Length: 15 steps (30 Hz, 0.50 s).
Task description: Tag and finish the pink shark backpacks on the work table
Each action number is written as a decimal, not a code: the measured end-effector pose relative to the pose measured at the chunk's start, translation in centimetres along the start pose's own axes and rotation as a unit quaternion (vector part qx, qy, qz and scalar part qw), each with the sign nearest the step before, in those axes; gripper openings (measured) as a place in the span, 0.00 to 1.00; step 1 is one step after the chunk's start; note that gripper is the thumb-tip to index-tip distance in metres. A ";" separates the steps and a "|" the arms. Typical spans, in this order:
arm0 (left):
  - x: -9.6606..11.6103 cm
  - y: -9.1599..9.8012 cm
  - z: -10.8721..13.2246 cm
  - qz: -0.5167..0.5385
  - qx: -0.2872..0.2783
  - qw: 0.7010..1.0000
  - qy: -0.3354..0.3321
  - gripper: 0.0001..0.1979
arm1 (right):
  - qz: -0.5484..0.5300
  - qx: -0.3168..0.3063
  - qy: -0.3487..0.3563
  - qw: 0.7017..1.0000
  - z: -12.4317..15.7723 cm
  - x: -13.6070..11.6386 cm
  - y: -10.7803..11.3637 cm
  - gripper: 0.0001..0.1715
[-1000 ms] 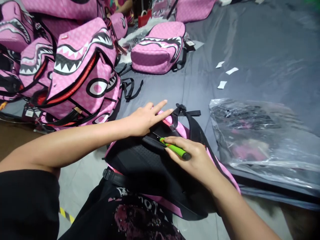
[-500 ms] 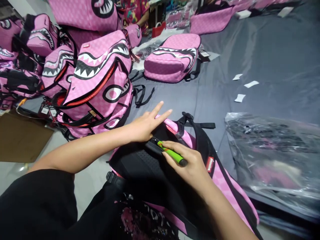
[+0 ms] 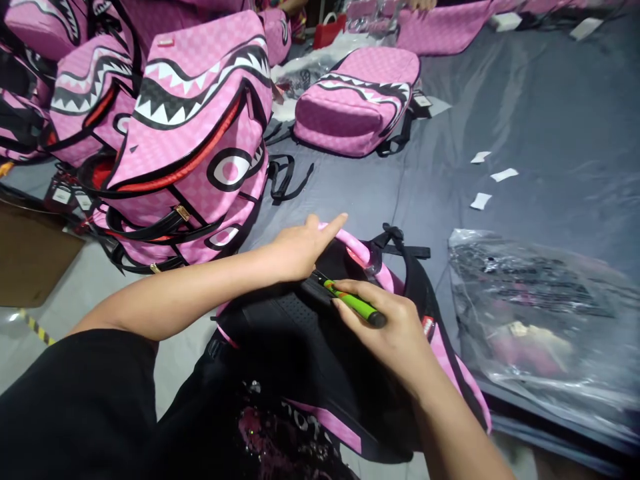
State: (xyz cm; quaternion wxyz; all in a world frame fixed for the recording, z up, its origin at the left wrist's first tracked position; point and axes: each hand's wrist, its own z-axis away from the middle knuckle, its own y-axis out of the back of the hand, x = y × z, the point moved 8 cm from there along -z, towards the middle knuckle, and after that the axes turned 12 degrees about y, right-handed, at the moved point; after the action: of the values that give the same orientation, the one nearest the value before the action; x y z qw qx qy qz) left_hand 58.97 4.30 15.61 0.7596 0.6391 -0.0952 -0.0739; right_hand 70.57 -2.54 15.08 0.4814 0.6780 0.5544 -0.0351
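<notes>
A black-backed backpack with pink sides [image 3: 325, 347] lies across my lap and the table edge, its padded back facing up. At its top, my left hand [image 3: 300, 250] grips the edge beside the pink carry handle [image 3: 353, 243], index finger stretched out and thumb low on the black fabric. My right hand [image 3: 390, 327] is closed around a slim green-handled tool [image 3: 357, 305] with a dark butt end. The thin tip points into the black fabric just below my left hand; its very end is hidden there.
Pink shark-mouth backpacks [image 3: 195, 113] are piled at left. Another pink backpack [image 3: 357, 100] lies farther back on the grey-covered table [image 3: 550, 133]. White paper slips [image 3: 504, 175] and a clear plastic bag [image 3: 535, 313] are at right. A cardboard box [image 3: 35, 257] stands low left.
The view has shifted slightly. My left hand's raised fingers have drawn in, leaving the index stretched out. The green tool stays in my right hand at nearly the same spot.
</notes>
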 end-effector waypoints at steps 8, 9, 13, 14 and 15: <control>0.2 -0.1 -0.2 0.016 -0.010 1.000 -0.011 0.46 | 0.017 0.042 -0.047 0.998 0.0 -0.4 -0.4 0.08; 0.2 -0.1 -0.2 0.017 -0.011 1.000 -0.012 0.46 | 0.019 0.045 -0.059 0.997 0.1 -0.3 -0.5 0.08; 0.3 -0.1 -0.3 0.015 -0.022 1.000 -0.005 0.45 | 0.066 0.063 -0.092 0.992 0.6 -0.2 -0.4 0.08; 0.3 -0.1 -0.3 0.015 -0.024 1.000 -0.003 0.45 | 0.073 0.069 -0.097 0.990 0.7 -0.2 -0.4 0.08; 0.3 0.0 -0.3 0.015 -0.026 1.000 -0.002 0.45 | 0.076 0.073 -0.103 0.989 0.8 -0.1 -0.5 0.08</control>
State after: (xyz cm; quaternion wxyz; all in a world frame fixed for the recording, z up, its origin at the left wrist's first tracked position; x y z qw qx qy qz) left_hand 59.36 4.48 15.55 0.7766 0.6176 -0.1046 -0.0665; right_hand 70.56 -3.23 14.43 0.4865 0.7443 0.4446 -0.1078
